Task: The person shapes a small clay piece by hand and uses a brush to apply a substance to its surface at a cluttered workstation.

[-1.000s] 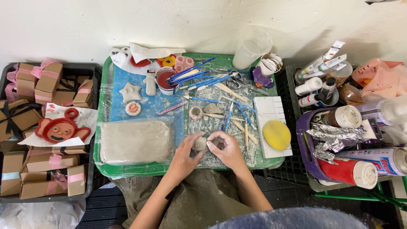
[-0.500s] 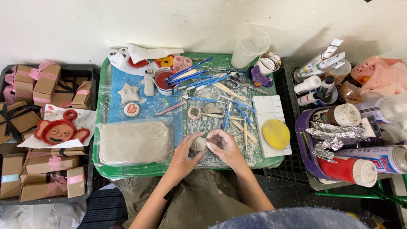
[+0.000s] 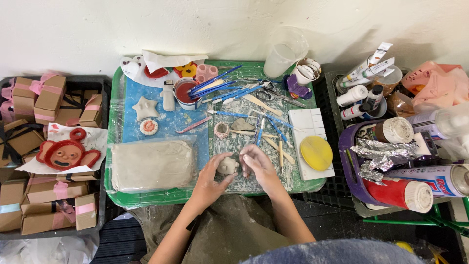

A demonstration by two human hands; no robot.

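A person sat at a green tray (image 3: 115, 146) crowded with clay-working supplies, seen from above. Both hands met near the tray's front edge around a small lump of grey clay (image 3: 227, 166). The left hand (image 3: 213, 174) cupped the lump from the left, fingers curled against it. The right hand (image 3: 256, 165) pressed in from the right, fingers bent over the lump's top. The lump sat between the two palms, just above a clay-smeared patch of the tray.

To the left of the hands lay a large slab of grey clay in clear plastic wrap (image 3: 152, 164). Farther back on the tray were a clay star (image 3: 145, 107), a small round clay disc with a red centre (image 3: 148, 126), a red cup holding blue modelling tools (image 3: 185, 93), and scattered wooden sticks (image 3: 273, 144). A round yellow sponge (image 3: 316, 153) rested on a white palette (image 3: 305, 122) at the tray's right side. Off the tray to the left, a red clay face with round ears (image 3: 66, 154) lay on paper among small brown cardboard boxes with pink ribbon (image 3: 46, 98). To the right, paint tubes (image 3: 369, 66) and bottles filled a crate.
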